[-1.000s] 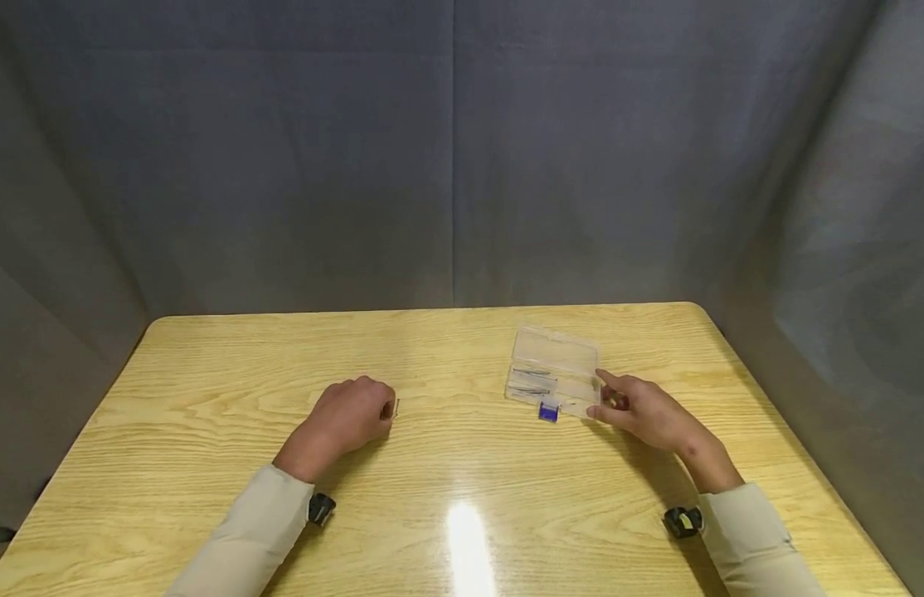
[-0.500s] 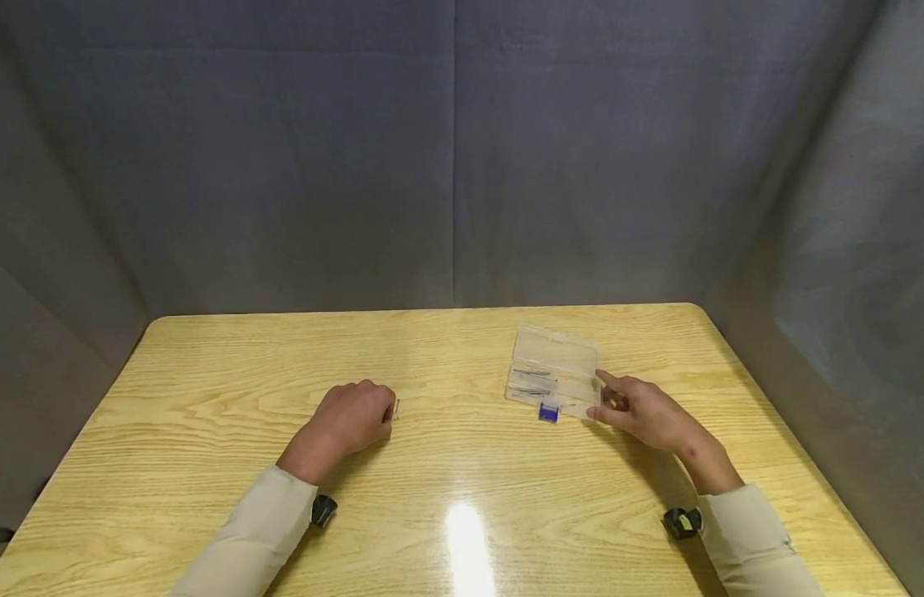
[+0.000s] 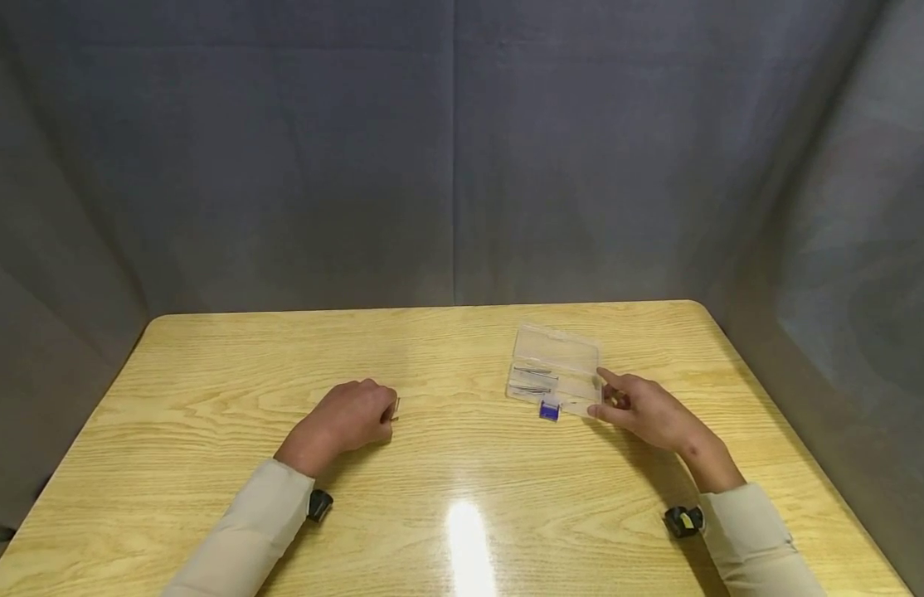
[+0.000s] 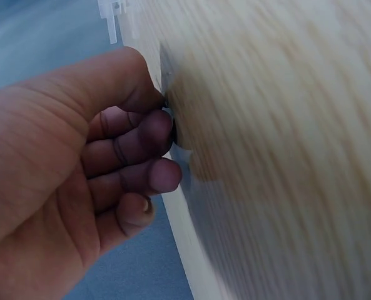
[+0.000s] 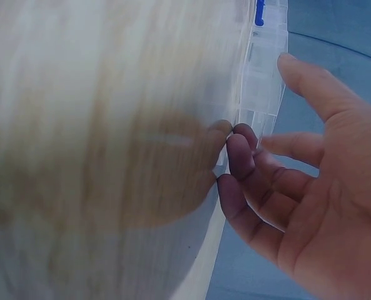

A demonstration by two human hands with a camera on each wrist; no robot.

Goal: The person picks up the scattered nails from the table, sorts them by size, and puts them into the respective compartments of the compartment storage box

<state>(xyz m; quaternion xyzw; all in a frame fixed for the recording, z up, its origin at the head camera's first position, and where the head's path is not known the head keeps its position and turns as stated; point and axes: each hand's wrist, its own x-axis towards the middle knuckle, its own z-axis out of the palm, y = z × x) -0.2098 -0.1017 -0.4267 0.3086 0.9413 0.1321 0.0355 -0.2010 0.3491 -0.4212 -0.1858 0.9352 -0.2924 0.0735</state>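
A clear plastic box lies on the table at centre right, lid tipped back, with a blue latch at its front. Several thin grey nails lie in its left compartments. My right hand grips the box's right end, thumb at the near corner and index finger at the far side; its other fingers curl by the tabletop. At left centre, my left hand pinches something small and thin, seemingly a nail, at the tabletop. In the left wrist view only a dark speck shows between thumb and index finger.
The light wooden table carries a bright glare near its front. A grey curtain hangs behind and along both sides. Each wrist wears a small black camera.
Both hands keep almost the same places. At my left fingertips the small thin piece shows a little more, with slight shifting of the fingers. The box has not moved.
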